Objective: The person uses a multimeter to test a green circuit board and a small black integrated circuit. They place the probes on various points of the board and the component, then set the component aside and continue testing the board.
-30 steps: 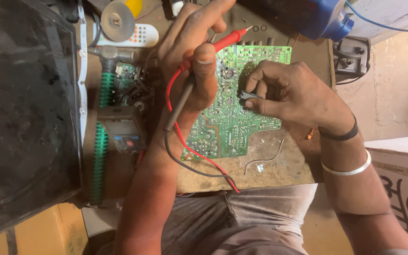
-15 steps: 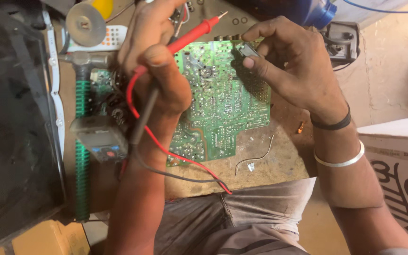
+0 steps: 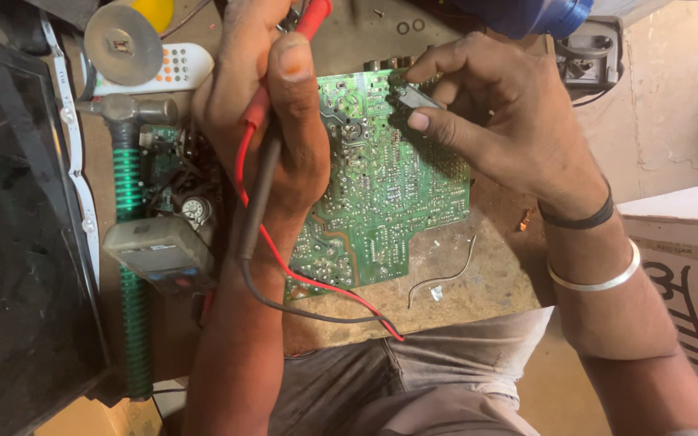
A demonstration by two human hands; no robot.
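Circuit board is lying solder-side up mid-desk, exposing its joints. The left hand is clamping red and black probes together; the right hand is pinching a small grey part at the far edge. Both have shifted rightward since earlier.

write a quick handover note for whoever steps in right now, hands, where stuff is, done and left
Left hand: shut on red probe and black probe, tips hidden or out of frame.
Right hand: pinching a small dark part at the top edge of the green circuit board.
Board lies solder side up on the bench; multimeter and hammer sit to its left.
Done: board exposed, probes in hand.
Left: cannot tell from this view.
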